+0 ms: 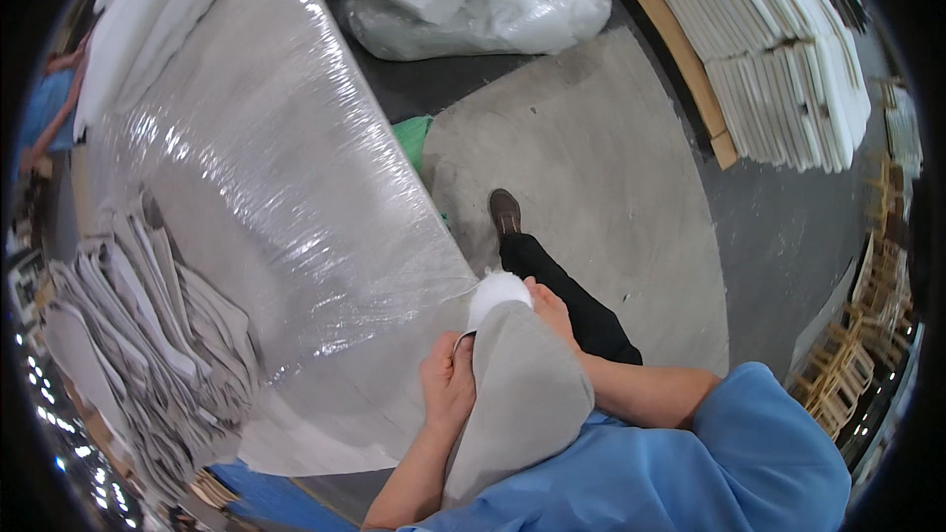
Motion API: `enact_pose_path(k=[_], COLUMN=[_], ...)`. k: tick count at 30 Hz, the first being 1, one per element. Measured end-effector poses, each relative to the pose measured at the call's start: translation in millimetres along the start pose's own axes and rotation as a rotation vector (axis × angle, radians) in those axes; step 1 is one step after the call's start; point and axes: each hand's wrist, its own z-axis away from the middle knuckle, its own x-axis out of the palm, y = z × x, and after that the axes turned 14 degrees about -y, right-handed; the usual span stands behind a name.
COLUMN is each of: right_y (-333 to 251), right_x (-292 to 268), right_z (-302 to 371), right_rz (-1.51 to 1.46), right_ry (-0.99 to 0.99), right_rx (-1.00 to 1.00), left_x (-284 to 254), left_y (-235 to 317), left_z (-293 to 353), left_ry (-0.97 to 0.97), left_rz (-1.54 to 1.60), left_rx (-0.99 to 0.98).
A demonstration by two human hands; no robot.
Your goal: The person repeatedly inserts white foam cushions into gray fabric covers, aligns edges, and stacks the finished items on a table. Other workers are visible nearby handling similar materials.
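A grey fabric cover lies against my front, its narrow end pointing away from me. White fluffy padding bulges out of that far end. My left hand is closed on the left edge of the cover, with the thumb on top and a thin dark rim showing by the fingers. On the other side, my right hand is closed at the cover's edge beside the padding; its fingertips are partly hidden. Both hands are at the near corner of a plastic-wrapped table.
Folded grey fabric covers are heaped on the table's left. White padding pieces lie at its far left, near another person's arm. A clear plastic bag of white sheets sits beyond. Stacked white slabs and wooden frames stand right.
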Motion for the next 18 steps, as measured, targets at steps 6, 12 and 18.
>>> enact_pose_path(k=[6, 12, 18], right_y=[-46.3, -27.1, -12.0], right_x=[9.6, -10.6, -17.6], right_z=[14.8, 15.1, 11.4], right_rz=[-0.486, -0.446, -0.378], right_ry=[-0.095, -0.227, -0.250], right_rx=[0.333, 0.286, 0.206], left_x=[5.3, 10.1, 17.3], left_y=[12.4, 11.1, 14.4], left_z=[-6.7, -15.7, -35.7], left_ry=[0.010, 0.005, -0.004], left_rz=[-0.018, -0.058, -0.111], left_rx=[0.009, 0.017, 0.003])
